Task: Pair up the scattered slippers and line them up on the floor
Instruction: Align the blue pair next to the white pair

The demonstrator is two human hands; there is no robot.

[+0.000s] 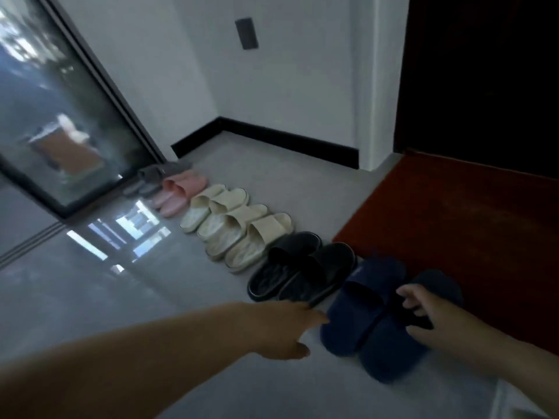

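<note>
A row of paired slippers runs diagonally across the grey floor: a grey pair (154,176) by the glass door, a pink pair (178,192), two cream pairs (217,207) (254,237), a black pair (302,267) and a navy pair (372,309) nearest me. My right hand (423,313) grips the strap of the right navy slipper (423,297), fingers curled over it. My left hand (287,325) reaches in with fingers extended, its tips at the heel of the left navy slipper, beside the black pair.
A dark red mat (453,222) lies to the right of the row, before a dark doorway (478,80). A sliding glass door (60,116) stands on the left. White walls with a black skirting board (266,137) close the corner behind.
</note>
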